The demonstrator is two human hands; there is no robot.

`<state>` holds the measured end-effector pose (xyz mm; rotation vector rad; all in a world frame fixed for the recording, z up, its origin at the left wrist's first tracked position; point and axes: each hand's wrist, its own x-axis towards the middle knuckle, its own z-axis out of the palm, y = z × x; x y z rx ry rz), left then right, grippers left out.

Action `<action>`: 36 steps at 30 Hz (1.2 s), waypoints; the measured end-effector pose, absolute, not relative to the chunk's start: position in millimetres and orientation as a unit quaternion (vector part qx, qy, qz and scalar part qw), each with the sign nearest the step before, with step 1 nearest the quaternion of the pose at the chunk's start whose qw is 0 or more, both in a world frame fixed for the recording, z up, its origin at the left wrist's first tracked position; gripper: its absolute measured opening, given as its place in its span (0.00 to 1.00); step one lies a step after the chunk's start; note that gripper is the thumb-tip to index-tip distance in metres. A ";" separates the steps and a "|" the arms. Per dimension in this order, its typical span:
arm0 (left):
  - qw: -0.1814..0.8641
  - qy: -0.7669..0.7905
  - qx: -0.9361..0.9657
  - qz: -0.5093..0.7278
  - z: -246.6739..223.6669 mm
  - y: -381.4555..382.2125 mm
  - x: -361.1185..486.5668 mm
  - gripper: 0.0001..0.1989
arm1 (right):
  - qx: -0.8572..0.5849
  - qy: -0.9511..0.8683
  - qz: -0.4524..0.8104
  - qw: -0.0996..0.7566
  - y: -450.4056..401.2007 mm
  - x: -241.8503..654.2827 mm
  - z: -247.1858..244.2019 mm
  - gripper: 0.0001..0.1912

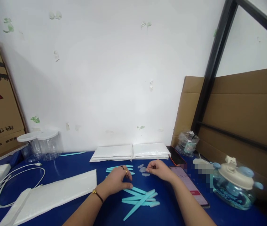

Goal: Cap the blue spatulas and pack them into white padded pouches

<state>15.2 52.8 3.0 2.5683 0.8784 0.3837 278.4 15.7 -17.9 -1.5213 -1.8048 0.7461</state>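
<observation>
On the blue table lies a loose pile of light-blue stick-like tools [139, 201] with clear ends. Another row of such tools [130, 169] is partly covered by my left hand [118, 179], whose fingers are apart, with the thumb beside the pile's upper end. Several small clear covers [143, 169] rest between the hands. At their right edge is my right hand [157, 168], thumb and fingertips pinched together at one of the covers; what they hold, if anything, is too small to tell.
Two white packets [112, 152] lie by the wall. At the left are a long white bag [65, 193], a white cable [44, 175] and clear jars [50, 146]. A phone [188, 185] and a water bottle [234, 185] stand on the right.
</observation>
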 end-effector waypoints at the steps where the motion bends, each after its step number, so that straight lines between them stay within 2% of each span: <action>1: 0.208 0.305 0.922 0.116 2.7 49.9 17.0 0.09 | -0.575 -0.691 0.292 0.326 14.4 277.4 -16.4 0.15; 4: 0.219 0.326 0.916 0.083 -0.4 47.6 18.3 0.07 | -0.552 -0.698 0.329 0.317 11.5 275.1 -13.6 0.16; 9: 0.249 0.380 0.884 0.112 -4.1 53.6 12.9 0.10 | -0.511 -0.722 0.381 0.270 7.9 269.6 -11.1 0.16; 14: 0.246 0.393 0.878 0.123 -3.4 60.0 8.4 0.09 | -0.499 -0.709 0.405 0.290 9.0 269.2 -15.0 0.11; 21: 0.168 0.467 0.858 0.131 0.8 80.5 -15.0 0.06 | -0.599 -0.671 0.302 0.315 17.5 283.1 -22.6 0.11; 25: 0.197 0.396 0.884 0.151 5.8 68.8 -9.0 0.10 | -0.606 -0.678 0.247 0.334 16.3 279.4 -18.6 0.08; 29: 0.203 0.315 0.922 0.096 3.9 50.1 7.6 0.09 | -0.577 -0.690 0.280 0.335 12.1 276.9 -13.1 0.10; 32: 0.176 0.341 0.920 0.080 1.3 47.5 11.2 0.05 | -0.553 -0.699 0.325 0.318 8.6 275.9 -9.2 0.14; 36: 0.196 0.386 0.897 0.090 1.5 54.8 6.0 0.07 | -0.507 -0.721 0.390 0.267 4.5 270.9 -6.4 0.14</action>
